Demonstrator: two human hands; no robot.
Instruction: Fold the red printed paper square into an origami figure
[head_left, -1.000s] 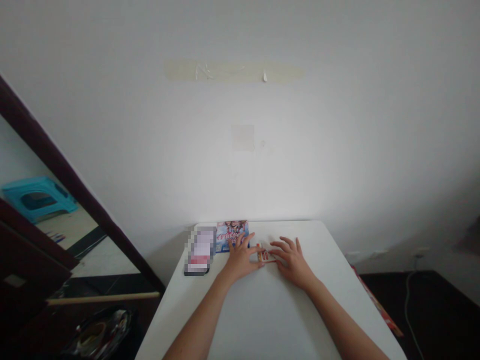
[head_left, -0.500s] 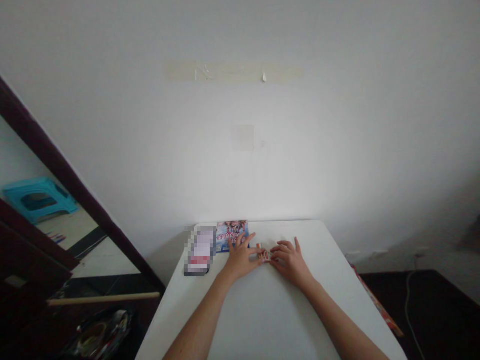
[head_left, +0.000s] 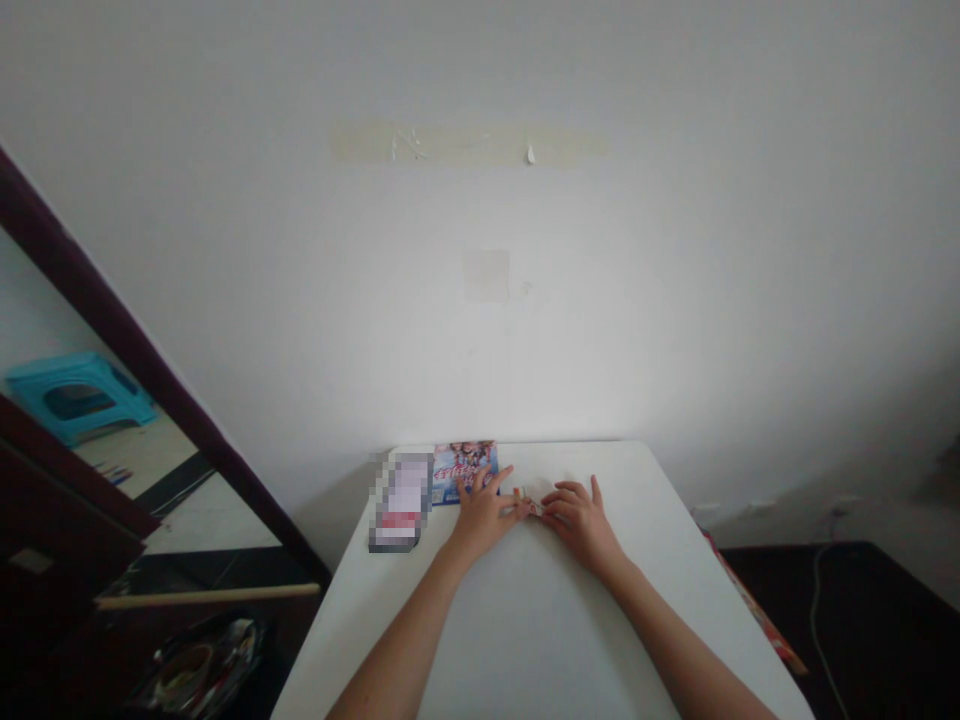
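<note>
A small, flat printed piece, perhaps card or paper, pale with orange and dark red marks [head_left: 523, 493], is between my two hands low over the white table [head_left: 540, 620]. My left hand [head_left: 481, 515] pinches its left side with thumb and index finger, the other fingers spread. From the right, my right hand [head_left: 581, 520] has its fingertips closed on the other side, little finger raised. Fingers cover much of the piece, so its exact kind is unclear. Beneath my left fingertips lies a colourful printed leaflet or booklet [head_left: 457, 465] with blue and pink lettering.
Left of the leaflet lies a phone-like device [head_left: 405, 490], blurred by pixelation. The table meets a white wall [head_left: 570, 350] at the back. Farther left are a dark-framed mirror [head_left: 150, 370] showing a blue stool, and a bin with a dark liner [head_left: 202, 670] on the floor.
My fingers have closed in around the small printed piece, which now looks bent or folded, with less of its face showing. The phone-like device and leaflet have stayed put.
</note>
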